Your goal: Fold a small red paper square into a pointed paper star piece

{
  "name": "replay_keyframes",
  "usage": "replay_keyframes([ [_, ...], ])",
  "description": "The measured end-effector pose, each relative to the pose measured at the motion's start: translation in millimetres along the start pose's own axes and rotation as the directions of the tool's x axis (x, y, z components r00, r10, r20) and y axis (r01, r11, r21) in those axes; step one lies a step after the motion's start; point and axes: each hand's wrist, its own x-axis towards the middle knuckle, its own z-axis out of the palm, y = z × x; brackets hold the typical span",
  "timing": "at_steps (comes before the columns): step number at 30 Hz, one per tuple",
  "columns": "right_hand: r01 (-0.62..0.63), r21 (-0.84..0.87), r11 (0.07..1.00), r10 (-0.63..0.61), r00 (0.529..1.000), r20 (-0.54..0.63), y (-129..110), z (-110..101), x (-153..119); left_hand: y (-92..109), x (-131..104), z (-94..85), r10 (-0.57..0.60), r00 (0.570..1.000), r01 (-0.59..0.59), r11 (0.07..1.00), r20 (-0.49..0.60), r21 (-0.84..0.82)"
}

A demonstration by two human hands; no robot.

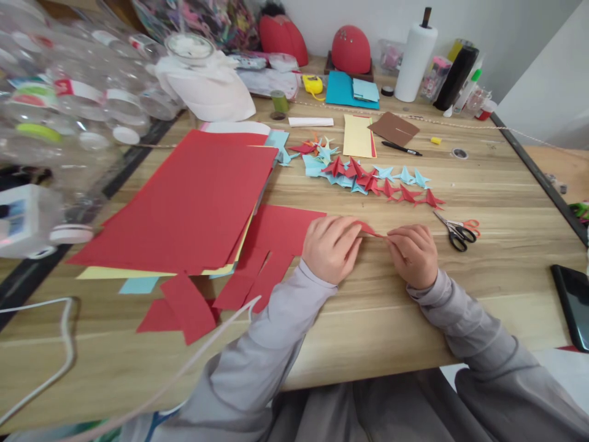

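A small folded piece of red paper (369, 229) stretches between my two hands above the wooden table. My left hand (332, 247) is closed on its left end, and much of the paper is hidden by those fingers. At the other tip, my right hand (414, 253) pinches the thin point. Just beyond the hands lie rows of folded red paper cranes (407, 194) and light blue paper cranes (405, 175). Cut red paper pieces (271, 279) are spread to the left of my left hand. Scissors (458, 236) rest to the right of my right hand.
A stack of large red sheets (193, 202) covers the left of the table (368, 331). Plastic bottles (78, 92) crowd the far left. A white cable (69, 331) crosses the front left. A phone (573, 304) lies at the right edge, and a black pen (402, 148) farther back.
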Motion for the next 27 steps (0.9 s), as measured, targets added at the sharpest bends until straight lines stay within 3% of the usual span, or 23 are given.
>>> replay_keyframes([
  [4, 0.044, 0.04, 0.998, -0.045, 0.999, 0.024, -5.5, -2.7, 0.9, 6.6, -2.8, 4.1, 0.026, 0.993, -0.014, 0.994, 0.113, -0.106],
  [6, 0.004, 0.037, 0.999, -0.003, 1.0, -0.018, -7.5, -3.9, 0.9, 8.8, -4.1, 7.5, -0.12, 0.989, 0.136, 0.966, 0.083, -0.219],
  [7, -0.017, 0.035, 0.999, 0.018, 0.999, -0.035, -8.3, -4.3, 0.9, 10.0, -4.2, 9.4, -0.263, 0.963, 0.266, 0.917, 0.053, -0.297],
  [8, -0.025, 0.036, 0.999, 0.026, 0.999, -0.039, -9.0, -4.3, 0.7, 11.2, -3.8, 11.3, -0.433, 0.901, 0.413, 0.821, 0.041, -0.395],
  [10, 0.009, 0.045, 0.999, -0.009, 1.0, -0.001, -10.5, -3.4, 0.6, 13.5, -1.6, 14.8, -0.721, 0.675, 0.642, 0.471, 0.155, -0.605],
  [12, 0.083, 0.052, 0.995, -0.087, 0.993, 0.083, -12.3, -1.3, 0.6, 15.3, 1.4, 17.1, -0.81, 0.451, 0.703, 0.064, 0.374, -0.709],
  [13, 0.113, 0.05, 0.992, -0.118, 0.986, 0.121, -13.1, -0.1, 0.7, 16.1, 2.8, 17.7, -0.798, 0.381, 0.692, -0.09, 0.467, -0.717],
  [14, 0.132, 0.048, 0.99, -0.138, 0.979, 0.148, -13.8, 1.0, 0.8, 17.0, 4.1, 17.8, -0.776, 0.34, 0.674, -0.193, 0.532, -0.713],
  [16, 0.135, 0.05, 0.99, -0.141, 0.976, 0.167, -14.3, 2.8, 0.9, 18.8, 5.5, 17.2, -0.744, 0.313, 0.649, -0.286, 0.59, -0.705],
  [20, 0.067, 0.127, 0.99, -0.089, 0.98, 0.177, -12.9, 4.1, 0.1, 22.1, 5.0, 16.1, -0.688, 0.326, 0.654, -0.331, 0.648, -0.68],
  [24, -0.128, 0.277, 0.952, 0.082, 0.982, 0.171, -13.5, 5.4, -0.8, 23.1, 3.6, 18.1, -0.664, 0.311, 0.642, -0.381, 0.681, -0.665],
  [27, -0.282, 0.375, 0.883, 0.228, 0.956, 0.183, -14.2, 6.6, 0.2, 24.8, 3.9, 18.7, -0.665, 0.308, 0.645, -0.381, 0.681, -0.663],
])
